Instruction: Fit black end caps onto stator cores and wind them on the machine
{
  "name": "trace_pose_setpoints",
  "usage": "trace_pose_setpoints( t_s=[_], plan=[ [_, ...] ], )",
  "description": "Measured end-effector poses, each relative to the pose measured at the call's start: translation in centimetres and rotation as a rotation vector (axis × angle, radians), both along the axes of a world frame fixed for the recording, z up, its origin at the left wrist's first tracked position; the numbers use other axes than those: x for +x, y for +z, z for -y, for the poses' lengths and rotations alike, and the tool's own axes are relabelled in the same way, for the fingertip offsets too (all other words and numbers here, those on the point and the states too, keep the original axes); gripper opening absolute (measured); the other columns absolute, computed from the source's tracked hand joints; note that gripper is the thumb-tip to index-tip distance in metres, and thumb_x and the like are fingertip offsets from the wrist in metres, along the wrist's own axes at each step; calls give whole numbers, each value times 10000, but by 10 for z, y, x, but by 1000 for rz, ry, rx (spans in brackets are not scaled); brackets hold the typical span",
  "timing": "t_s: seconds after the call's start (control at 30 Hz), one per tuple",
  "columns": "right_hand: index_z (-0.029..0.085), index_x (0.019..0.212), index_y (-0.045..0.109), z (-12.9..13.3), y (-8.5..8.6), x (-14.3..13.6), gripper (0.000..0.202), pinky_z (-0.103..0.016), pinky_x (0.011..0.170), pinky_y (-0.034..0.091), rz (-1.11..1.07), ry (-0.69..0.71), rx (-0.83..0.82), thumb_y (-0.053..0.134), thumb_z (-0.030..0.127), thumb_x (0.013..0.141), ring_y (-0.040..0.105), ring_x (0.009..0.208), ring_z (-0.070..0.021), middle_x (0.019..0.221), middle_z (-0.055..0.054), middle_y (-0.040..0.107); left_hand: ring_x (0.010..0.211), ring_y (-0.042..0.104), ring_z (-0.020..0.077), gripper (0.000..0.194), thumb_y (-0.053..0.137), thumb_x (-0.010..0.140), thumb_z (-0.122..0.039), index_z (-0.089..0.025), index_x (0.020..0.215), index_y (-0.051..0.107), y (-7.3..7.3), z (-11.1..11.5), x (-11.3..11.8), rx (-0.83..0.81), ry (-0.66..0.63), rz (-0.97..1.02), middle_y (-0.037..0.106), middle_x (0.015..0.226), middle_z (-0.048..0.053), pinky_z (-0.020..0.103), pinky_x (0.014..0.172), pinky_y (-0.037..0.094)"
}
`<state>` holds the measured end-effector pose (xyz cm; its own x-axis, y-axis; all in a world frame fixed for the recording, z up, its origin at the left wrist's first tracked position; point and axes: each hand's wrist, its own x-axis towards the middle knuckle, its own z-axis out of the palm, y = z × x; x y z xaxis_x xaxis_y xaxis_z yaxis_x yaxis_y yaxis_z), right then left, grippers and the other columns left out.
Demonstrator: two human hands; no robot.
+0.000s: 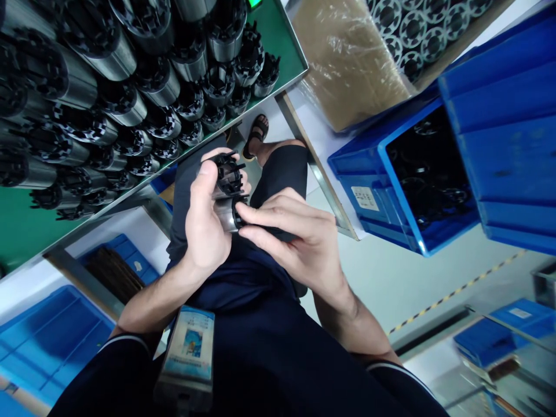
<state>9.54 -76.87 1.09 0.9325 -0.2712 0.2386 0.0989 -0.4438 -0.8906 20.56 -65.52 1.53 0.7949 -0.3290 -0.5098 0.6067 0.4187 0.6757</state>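
Observation:
My left hand (204, 217) is closed around two steel stator cores, held one above the other in front of my lap. The upper stator core (229, 175) turns its black, pronged plastic end toward the right. Below it, the lower stator core (225, 214) shows a bare steel side. At that core's right end is a black plastic end ring (238, 212), pinched between the thumb and fingers of my right hand (299, 231). Whether the ring is fully seated on the core, I cannot tell. Part of both cores is hidden by my left palm and fingers.
Rows of similar stator cores (158, 81) stand on a green-topped bench (282, 43) at upper left. To the right, a blue bin (369, 168) contains dark parts. A carton (343, 58) with ring-shaped metal parts sits above it. A badge (191, 341) hangs at my chest.

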Motion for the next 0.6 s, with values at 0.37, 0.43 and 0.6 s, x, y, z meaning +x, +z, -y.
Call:
trace_pose_setpoints(
  t_s=[0.37,0.43,0.6],
  plan=[
    [334,1496,827,-11,8,-2,408,-518,1110,787,-30,-198,-224,942,323,1105,890,1240,-309,1338,-78,912,1225,821,284,292,558,1289,-417,-261,1222,795,14,-7,-1,-1,-51,-102,795,1086,80,433,1102,706],
    [303,1465,804,-9,8,-5,352,-523,1155,784,-3,-229,-181,902,301,1128,892,1304,-314,1352,-98,910,1356,802,291,111,769,1204,-371,-277,1242,815,14,-16,-1,14,-84,19,838,1208,86,394,1123,696],
    [277,1443,803,0,17,-14,421,-544,1406,633,-119,-42,-177,891,563,1147,617,1780,-319,1911,-193,591,1204,790,207,581,1168,827,-406,-446,1279,805,14,-43,15,151,-69,77,878,1285,-74,229,908,661]
  ],
)
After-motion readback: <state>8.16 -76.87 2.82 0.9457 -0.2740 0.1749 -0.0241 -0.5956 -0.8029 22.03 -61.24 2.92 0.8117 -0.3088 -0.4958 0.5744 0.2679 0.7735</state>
